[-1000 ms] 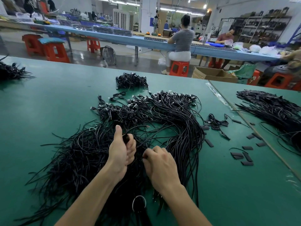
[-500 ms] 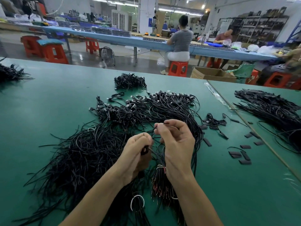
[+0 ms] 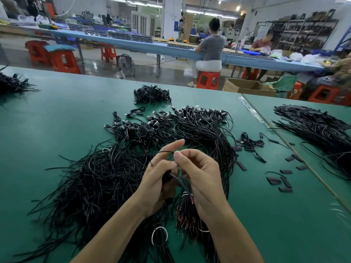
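Note:
A big heap of thin black cables (image 3: 106, 179) lies on the green table (image 3: 57, 118), with plug ends (image 3: 199, 112) bunched at the far side. My left hand (image 3: 159, 179) is lifted over the heap and grips a small black bundle in its palm, index finger stretched out. My right hand (image 3: 201, 173) sits beside it, thumb and fingers pinching one thin black cable (image 3: 166, 152) that loops between both hands. Below my right wrist lies a tied bunch with red wire tips (image 3: 187, 215).
Short black sleeve pieces (image 3: 281, 182) are scattered to the right. A second cable pile (image 3: 315, 130) lies on the adjoining table, a small one (image 3: 152, 94) further back, another (image 3: 11, 85) at far left. People sit at a long blue bench (image 3: 171, 48) behind.
Both hands rose from the heap and came together. My right hand picked out a single cable and now holds it up against my left hand, whose index finger has extended.

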A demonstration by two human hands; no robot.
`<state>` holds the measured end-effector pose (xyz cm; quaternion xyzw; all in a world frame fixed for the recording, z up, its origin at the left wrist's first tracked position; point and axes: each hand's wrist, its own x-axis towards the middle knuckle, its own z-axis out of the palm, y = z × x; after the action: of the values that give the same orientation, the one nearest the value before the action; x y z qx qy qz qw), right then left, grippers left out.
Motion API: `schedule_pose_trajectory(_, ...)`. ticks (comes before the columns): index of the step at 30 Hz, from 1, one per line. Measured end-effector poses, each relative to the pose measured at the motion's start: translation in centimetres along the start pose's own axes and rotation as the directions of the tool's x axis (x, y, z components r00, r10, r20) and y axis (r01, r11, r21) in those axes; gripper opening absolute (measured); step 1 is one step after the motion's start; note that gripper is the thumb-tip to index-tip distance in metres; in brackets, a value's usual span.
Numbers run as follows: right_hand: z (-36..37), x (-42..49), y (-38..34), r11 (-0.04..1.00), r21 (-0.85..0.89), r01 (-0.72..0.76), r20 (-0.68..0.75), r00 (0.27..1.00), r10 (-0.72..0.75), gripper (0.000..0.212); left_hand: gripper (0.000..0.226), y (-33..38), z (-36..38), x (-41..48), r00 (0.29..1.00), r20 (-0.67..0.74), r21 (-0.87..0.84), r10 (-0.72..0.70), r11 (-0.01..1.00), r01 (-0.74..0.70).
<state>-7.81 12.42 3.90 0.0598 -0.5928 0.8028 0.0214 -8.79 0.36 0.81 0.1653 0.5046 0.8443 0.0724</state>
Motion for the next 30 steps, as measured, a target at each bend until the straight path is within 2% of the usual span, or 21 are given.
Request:
schedule_pose_trajectory(3, -0.6, -0.2, 0.3, 0.996, -0.068, -0.059, -0.029, 0.998, 0.057, 0.004, 0.044, 1.0, 0.0, -0.1, 0.999, -0.032, -0.035, -0.009, 0.999, 0.008)
schedule_pose_trajectory(7, -0.6, -0.4, 0.3, 0.987, -0.122, -0.102, 0.001, 0.995, 0.102, 0.006, 0.042, 1.1, 0.0, 0.3, 0.992, -0.13, 0.03, -0.007, 0.999, 0.011)
schedule_pose_trajectory(11, 0.1, -0.4, -0.1, 0.985, -0.148, -0.089, 0.077, 0.992, 0.101, 0.009, 0.045, 0.7, 0.8, 0.7, 0.983, -0.185, -0.002, 0.017, 1.0, -0.018)
schedule_pose_trajectory(15, -0.4, 0.1, -0.6, 0.936, -0.352, -0.005, 0.041, 0.999, 0.021, 0.013, 0.046, 0.3, 0.6, 0.5, 0.988, -0.157, -0.004, 0.01, 1.0, -0.011)
schedule_pose_trajectory(18, -1.0, 0.5, -1.0, 0.799, -0.591, 0.111, 0.071, 0.994, -0.086, 0.011, 0.051, 0.3, 0.6, 0.4, 0.996, -0.082, -0.015, -0.026, 1.0, 0.025)
schedule_pose_trajectory(20, -1.1, 0.6, -1.3, 0.69, -0.698, 0.191, 0.16, 0.981, -0.109, 0.015, 0.05, 0.4, 0.6, 0.3, 0.998, -0.067, -0.03, -0.023, 0.999, 0.021)
schedule_pose_trajectory(22, -1.2, 0.6, -1.6, 0.61, -0.746, 0.266, 0.258, 0.961, -0.104, 0.019, 0.039, 0.4, 0.7, 0.3, 0.996, -0.093, 0.0, -0.012, 1.0, 0.012)
schedule_pose_trajectory(23, -1.3, 0.5, -1.6, 0.58, -0.76, 0.293, 0.291, 0.952, -0.1, 0.019, 0.038, 0.3, 0.7, 0.3, 0.992, -0.123, 0.017, -0.021, 1.0, 0.024)
schedule_pose_trajectory(27, -1.3, 0.1, -1.1, 0.507, -0.791, 0.341, 0.314, 0.939, -0.141, 0.014, 0.058, -0.3, 0.9, 0.5, 0.95, -0.307, 0.017, -0.06, 0.998, 0.068)
schedule_pose_trajectory(30, -1.4, -0.4, -0.5, 0.296, -0.858, 0.421, 0.381, 0.906, -0.183, 0.006, 0.062, -0.8, 0.9, 1.0, 0.847, -0.498, -0.008, -0.186, 0.978, 0.211)
